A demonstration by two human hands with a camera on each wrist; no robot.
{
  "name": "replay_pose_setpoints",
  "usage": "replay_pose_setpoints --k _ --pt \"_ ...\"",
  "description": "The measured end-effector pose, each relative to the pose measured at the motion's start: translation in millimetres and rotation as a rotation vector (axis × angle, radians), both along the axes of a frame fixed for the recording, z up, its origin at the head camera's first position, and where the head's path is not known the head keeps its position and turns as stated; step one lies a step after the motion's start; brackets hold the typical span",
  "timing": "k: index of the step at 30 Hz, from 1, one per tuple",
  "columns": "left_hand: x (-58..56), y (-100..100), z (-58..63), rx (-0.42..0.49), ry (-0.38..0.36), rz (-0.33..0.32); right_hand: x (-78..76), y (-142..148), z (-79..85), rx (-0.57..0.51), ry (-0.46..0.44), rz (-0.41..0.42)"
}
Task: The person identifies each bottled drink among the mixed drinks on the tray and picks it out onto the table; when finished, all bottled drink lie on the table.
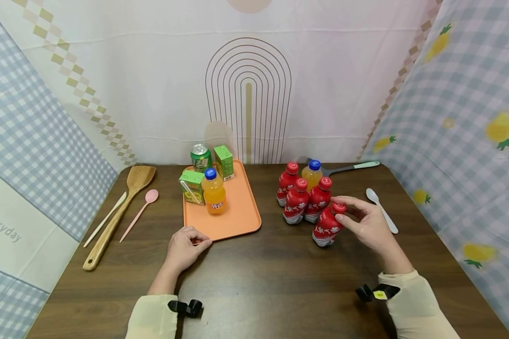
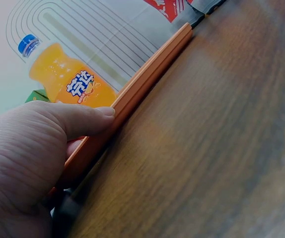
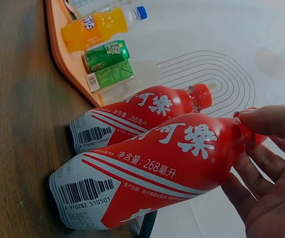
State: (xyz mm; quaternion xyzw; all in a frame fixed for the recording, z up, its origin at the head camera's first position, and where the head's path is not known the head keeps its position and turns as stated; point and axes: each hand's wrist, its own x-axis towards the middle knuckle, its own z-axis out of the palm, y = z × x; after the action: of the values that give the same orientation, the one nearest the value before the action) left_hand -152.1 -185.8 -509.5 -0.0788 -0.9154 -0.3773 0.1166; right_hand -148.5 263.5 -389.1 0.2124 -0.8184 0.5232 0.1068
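My right hand (image 1: 371, 229) pinches a red cola bottle (image 1: 327, 230) at its cap and neck, thumb on one side and fingers on the other. The bottle leans a little; whether its base touches the table I cannot tell. Close behind it stand more red bottles (image 1: 295, 203) and an orange soda bottle (image 1: 311, 175) with a blue cap. My left hand (image 1: 184, 249) grips the near left corner of an orange tray (image 1: 242, 214) by its rim. On that tray are another orange soda bottle (image 1: 214, 194), a green can (image 1: 201, 159) and two green juice cartons (image 1: 224, 162).
At the left lie a wooden spatula (image 1: 123, 207), a pink spoon (image 1: 140, 212) and a thin pale utensil (image 1: 105, 219). A white spoon (image 1: 381, 210) is right of the right hand. Behind the bottles lies a mint-handled dark utensil (image 1: 348, 168). Cloth (image 1: 165, 84) hangs along the back.
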Motion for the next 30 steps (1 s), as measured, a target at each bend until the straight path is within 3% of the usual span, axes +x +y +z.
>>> replay_pose_setpoints --k 11,21,30 --pt "-0.4 -0.7 -0.6 0.004 0.005 0.0 0.1 -0.9 4.5 0.002 0.027 -0.009" --pt "-0.3 -1.0 -1.1 0.0 0.004 0.004 -8.6 -1.5 -1.4 -0.07 0.166 -0.003" --pt "-0.3 -0.3 -1.4 0.001 -0.006 0.002 11.1 -25.8 25.0 -0.039 0.139 -0.017"
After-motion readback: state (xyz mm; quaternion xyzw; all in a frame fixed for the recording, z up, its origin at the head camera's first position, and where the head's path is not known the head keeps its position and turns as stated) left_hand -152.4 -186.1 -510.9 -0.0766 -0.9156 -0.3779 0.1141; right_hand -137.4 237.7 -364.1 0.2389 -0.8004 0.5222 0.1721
